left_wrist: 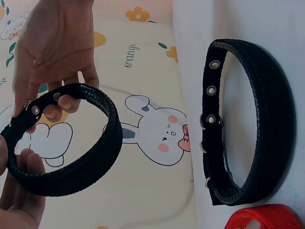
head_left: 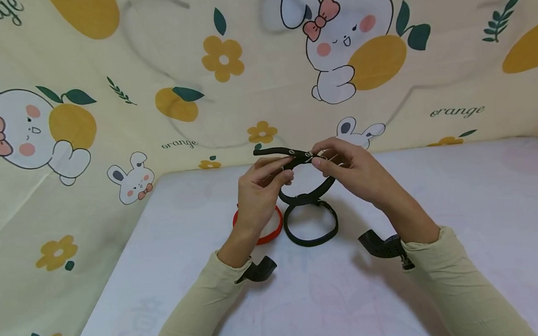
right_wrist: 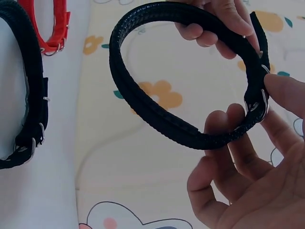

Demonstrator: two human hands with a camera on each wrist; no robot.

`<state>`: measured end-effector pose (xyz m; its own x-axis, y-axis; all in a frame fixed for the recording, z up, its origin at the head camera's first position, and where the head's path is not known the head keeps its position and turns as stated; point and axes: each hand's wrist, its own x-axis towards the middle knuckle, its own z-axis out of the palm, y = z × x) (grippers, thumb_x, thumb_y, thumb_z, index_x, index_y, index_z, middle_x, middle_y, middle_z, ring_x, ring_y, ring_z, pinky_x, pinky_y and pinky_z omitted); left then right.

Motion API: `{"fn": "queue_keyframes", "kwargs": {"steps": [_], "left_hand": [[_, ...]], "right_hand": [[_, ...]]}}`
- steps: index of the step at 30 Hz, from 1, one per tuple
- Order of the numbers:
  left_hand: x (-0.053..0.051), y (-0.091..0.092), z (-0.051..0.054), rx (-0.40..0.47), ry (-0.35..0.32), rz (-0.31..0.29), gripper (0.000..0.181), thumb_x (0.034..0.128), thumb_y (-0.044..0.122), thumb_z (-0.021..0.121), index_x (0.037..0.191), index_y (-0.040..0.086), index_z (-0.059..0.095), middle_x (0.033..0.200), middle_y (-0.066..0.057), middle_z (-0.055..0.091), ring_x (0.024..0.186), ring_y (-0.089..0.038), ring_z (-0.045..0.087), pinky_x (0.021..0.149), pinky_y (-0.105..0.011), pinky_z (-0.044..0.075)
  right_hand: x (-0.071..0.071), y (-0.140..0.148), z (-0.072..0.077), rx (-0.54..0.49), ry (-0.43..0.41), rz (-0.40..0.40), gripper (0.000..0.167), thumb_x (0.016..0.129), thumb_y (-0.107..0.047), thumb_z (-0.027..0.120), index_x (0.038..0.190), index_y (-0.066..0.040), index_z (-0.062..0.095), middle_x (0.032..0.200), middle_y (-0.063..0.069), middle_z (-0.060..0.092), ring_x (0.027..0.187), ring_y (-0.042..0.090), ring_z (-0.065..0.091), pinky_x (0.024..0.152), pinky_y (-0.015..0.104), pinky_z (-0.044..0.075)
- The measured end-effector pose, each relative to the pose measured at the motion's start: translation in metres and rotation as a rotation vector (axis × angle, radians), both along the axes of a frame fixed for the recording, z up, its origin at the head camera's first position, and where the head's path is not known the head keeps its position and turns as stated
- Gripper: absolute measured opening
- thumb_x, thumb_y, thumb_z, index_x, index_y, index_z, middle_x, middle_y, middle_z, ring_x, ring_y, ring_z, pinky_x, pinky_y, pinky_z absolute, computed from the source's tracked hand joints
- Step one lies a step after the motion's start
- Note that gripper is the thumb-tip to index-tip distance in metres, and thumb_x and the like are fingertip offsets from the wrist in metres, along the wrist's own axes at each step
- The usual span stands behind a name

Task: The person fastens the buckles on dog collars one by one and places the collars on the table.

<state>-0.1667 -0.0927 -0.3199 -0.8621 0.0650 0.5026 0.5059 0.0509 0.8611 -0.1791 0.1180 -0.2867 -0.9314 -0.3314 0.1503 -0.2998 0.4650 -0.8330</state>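
Observation:
Both hands hold a black collar (head_left: 325, 187) up over the table, its band bent into a loop. Metal eyelets run along its strap, and the loose strap end (head_left: 273, 151) points left in the head view. At the buckle (right_wrist: 259, 102), the thumb and fingers of my right hand (head_left: 353, 167) pinch the band. My left hand (head_left: 263, 188) grips the strap side between thumb and fingers. Below the held loop, a second black collar (head_left: 311, 243) stands on the table as a closed ring. Beside it is a red collar (head_left: 268, 238), partly hidden behind the left hand.
The table has a white cover (head_left: 452, 206). Behind and to the left hangs a cream cloth (head_left: 135, 44) printed with rabbits, oranges and flowers. Black camera mounts (head_left: 380, 244) sit at both wrists, near the sleeves (head_left: 455, 280).

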Motion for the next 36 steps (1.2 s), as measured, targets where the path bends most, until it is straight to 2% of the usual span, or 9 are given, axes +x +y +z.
{"fn": "queue_keyframes", "kwargs": {"steps": [9, 16, 23, 30, 36], "left_hand": [[-0.0002, 0.0007, 0.0017, 0.017, 0.021, 0.018, 0.029, 0.0859, 0.0, 0.072, 0.115, -0.003, 0.072, 0.113, -0.015, 0.065, 0.079, -0.014, 0.067, 0.08, -0.026, 0.06], [0.0002, 0.0007, 0.0015, -0.017, 0.001, 0.049, 0.03, 0.0893, 0.001, 0.069, 0.119, 0.001, 0.072, 0.111, -0.014, 0.062, 0.079, -0.017, 0.065, 0.077, -0.022, 0.058], [-0.0002, 0.0006, 0.002, -0.07, 0.019, 0.088, 0.029, 0.0926, 0.003, 0.065, 0.121, 0.004, 0.071, 0.112, -0.013, 0.059, 0.081, -0.021, 0.061, 0.076, -0.019, 0.055], [0.0001, -0.0003, 0.0025, -0.088, -0.036, 0.123, 0.033, 0.091, 0.008, 0.068, 0.124, 0.004, 0.067, 0.11, -0.013, 0.065, 0.086, -0.03, 0.066, 0.082, -0.02, 0.057], [-0.0014, -0.0008, 0.0038, -0.079, -0.097, 0.163, 0.03, 0.0906, 0.007, 0.068, 0.12, 0.002, 0.067, 0.109, -0.014, 0.07, 0.088, -0.023, 0.069, 0.09, -0.026, 0.057]], "right_hand": [[-0.0003, -0.0006, 0.001, -0.03, -0.016, -0.041, 0.028, 0.099, -0.041, 0.058, 0.124, -0.027, 0.061, 0.117, 0.006, 0.068, 0.101, 0.023, 0.063, 0.084, 0.039, 0.047], [-0.0011, 0.0029, 0.0014, -0.018, 0.011, 0.003, 0.032, 0.1, -0.038, 0.058, 0.13, -0.025, 0.06, 0.121, 0.008, 0.065, 0.104, 0.027, 0.065, 0.087, 0.041, 0.048], [-0.0025, 0.0053, 0.0011, -0.019, 0.023, 0.022, 0.039, 0.1, -0.033, 0.06, 0.137, -0.021, 0.054, 0.117, 0.009, 0.063, 0.104, 0.024, 0.063, 0.085, 0.034, 0.049], [-0.0043, 0.0061, -0.0014, -0.043, 0.058, 0.013, 0.034, 0.099, -0.024, 0.062, 0.132, -0.019, 0.058, 0.112, 0.006, 0.065, 0.103, 0.02, 0.062, 0.083, 0.03, 0.049], [-0.0039, 0.009, 0.0, -0.021, 0.067, -0.02, 0.03, 0.1, -0.024, 0.061, 0.129, -0.018, 0.061, 0.117, 0.004, 0.066, 0.106, 0.019, 0.064, 0.086, 0.031, 0.049]]}}
